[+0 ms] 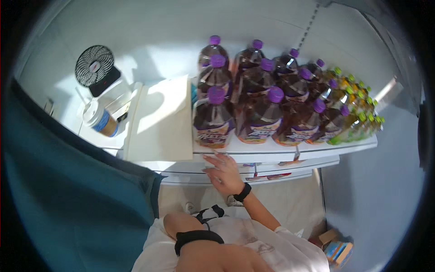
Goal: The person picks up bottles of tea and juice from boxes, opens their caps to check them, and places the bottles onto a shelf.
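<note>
My right hand (222, 171), with a black band on its wrist, has its fingers apart at the front edge of a white shelf (244, 156) and holds nothing. Just behind its fingertips stands a large plastic bottle of dark drink with a purple cap (214, 119). Rows of similar bottles (260, 119) stand to the right and behind. My left hand (224, 259) is very close to the camera at the bottom; its wrist wears a black band, and its fingers are out of view. A cream board or sheet (166, 125) lies left of the bottles.
Smaller bottles with green caps (357, 125) crowd the right end. At left stand a black fan (94, 66) and a lidded paper cup with a straw (102, 120). Shelves with packets lie below. Teal fabric (74, 190) hangs at left; cardboard boxes (338, 253) are on the floor.
</note>
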Motion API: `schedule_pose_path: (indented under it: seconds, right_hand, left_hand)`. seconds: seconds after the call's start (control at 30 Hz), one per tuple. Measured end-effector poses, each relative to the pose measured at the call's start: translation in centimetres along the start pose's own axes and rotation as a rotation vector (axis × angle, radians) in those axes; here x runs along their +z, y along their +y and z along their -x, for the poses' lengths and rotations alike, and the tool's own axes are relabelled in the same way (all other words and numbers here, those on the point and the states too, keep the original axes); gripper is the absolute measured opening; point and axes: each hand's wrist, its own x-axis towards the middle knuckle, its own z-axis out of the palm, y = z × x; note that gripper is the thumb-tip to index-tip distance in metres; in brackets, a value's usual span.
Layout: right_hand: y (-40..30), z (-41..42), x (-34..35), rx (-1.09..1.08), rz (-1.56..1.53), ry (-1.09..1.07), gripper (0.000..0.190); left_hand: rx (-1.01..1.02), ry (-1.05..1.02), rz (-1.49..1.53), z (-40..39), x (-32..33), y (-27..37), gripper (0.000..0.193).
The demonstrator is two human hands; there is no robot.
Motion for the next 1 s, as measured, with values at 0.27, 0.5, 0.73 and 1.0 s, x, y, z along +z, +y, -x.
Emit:
schedule_pose_path:
  seconds: [0.27, 0.5, 0.73, 1.0]
  right_hand:
    - [0.2, 0.0, 0.3, -0.054, 0.025, -0.004, 0.023]
    - [0.7, 0.5, 0.6, -0.039, 0.130, -0.041, 0.025]
    - [0.5, 0.4, 0.6, -0.022, 0.127, -0.042, 0.026]
    - [0.2, 0.3, 0.3, -0.035, 0.097, -0.030, 0.026]
  left_hand:
    - [-0.023, 0.030, -0.091, 0.2, -0.6, -0.2, 0.016]
    - [-0.043, 0.050, -0.164, 0.9, 0.0, -1.4, 0.016]
    - [-0.055, 0.062, -0.223, 1.2, 0.5, -1.5, 0.015]
    - [-0.068, 0.054, -0.235, 1.6, 0.9, -1.0, 0.015]
